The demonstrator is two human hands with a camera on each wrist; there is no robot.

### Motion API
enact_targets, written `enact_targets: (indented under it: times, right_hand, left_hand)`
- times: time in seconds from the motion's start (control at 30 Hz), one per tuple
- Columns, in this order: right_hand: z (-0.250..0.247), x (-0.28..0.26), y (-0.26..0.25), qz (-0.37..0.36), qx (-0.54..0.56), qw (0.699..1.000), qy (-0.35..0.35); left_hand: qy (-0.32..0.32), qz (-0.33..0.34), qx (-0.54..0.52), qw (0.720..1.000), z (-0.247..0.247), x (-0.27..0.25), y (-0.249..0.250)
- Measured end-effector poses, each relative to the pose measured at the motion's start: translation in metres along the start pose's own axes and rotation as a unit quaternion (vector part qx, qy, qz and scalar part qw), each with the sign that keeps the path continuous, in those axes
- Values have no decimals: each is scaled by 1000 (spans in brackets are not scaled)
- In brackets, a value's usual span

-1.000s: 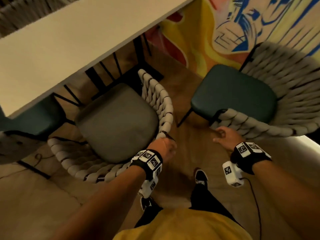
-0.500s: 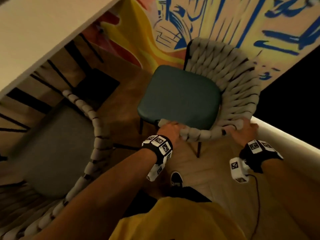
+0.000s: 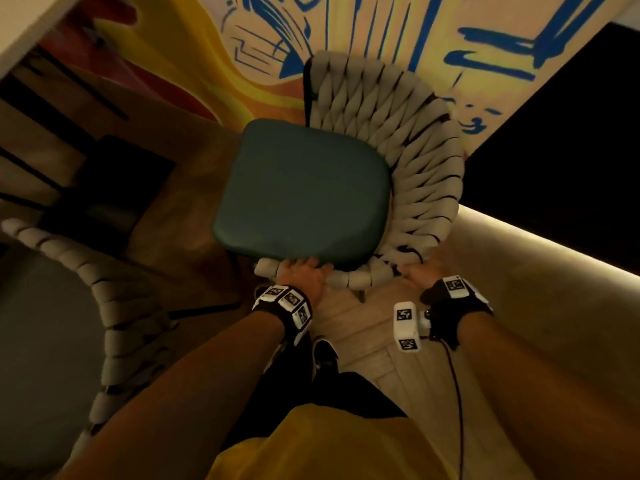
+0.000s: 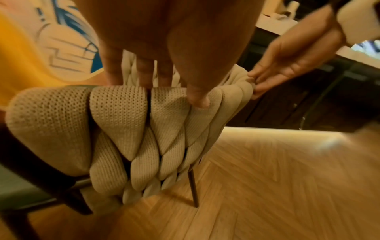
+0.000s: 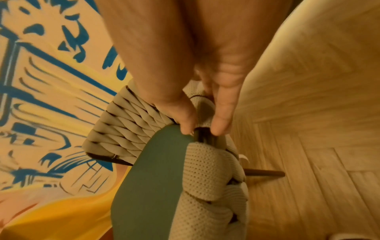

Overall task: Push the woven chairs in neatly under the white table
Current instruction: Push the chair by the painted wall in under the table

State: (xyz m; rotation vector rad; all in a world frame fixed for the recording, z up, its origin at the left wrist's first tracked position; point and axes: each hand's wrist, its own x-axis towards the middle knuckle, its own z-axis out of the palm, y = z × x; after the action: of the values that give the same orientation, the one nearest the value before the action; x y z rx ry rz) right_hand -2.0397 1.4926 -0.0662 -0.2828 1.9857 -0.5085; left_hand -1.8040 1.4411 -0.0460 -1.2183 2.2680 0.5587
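1. The white table [image 3: 20, 32] shows only at the upper left.
2. The green-seated woven chair [image 3: 398, 157] stands clear of it, by the mural wall [image 3: 363, 26].
3. Left hand [image 3: 306, 278] and right hand [image 3: 420, 275] grip its woven rim; next, probably turn and slide it tableward.

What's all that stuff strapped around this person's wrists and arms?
Both forearms are bare, with no sleeves. Each wrist carries a black band. The one behind the left hand bears white square tiles printed with black block patterns. The one behind the right hand has one such tile, plus a white box with similar markings and a thin black cable trailing from it.
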Motion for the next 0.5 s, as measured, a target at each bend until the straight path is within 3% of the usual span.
enact_targets:
  times: [0.13, 0.23, 0.37, 0.5]
  right_hand:
    - [6, -4, -4, 9, -78, 997, 5]
    - [18, -20, -21, 3, 6, 1000, 4]
    - [58, -38, -56, 10, 2, 999, -44]
    - [116, -58, -102, 0, -20, 995, -101]
  left_hand:
    - [6, 36, 46, 998, -4, 7, -15]
    - [17, 34, 49, 998, -9, 8, -34]
    - [45, 17, 42, 998, -22, 9, -93]
    - [15, -25, 35, 999, -48, 17, -175]
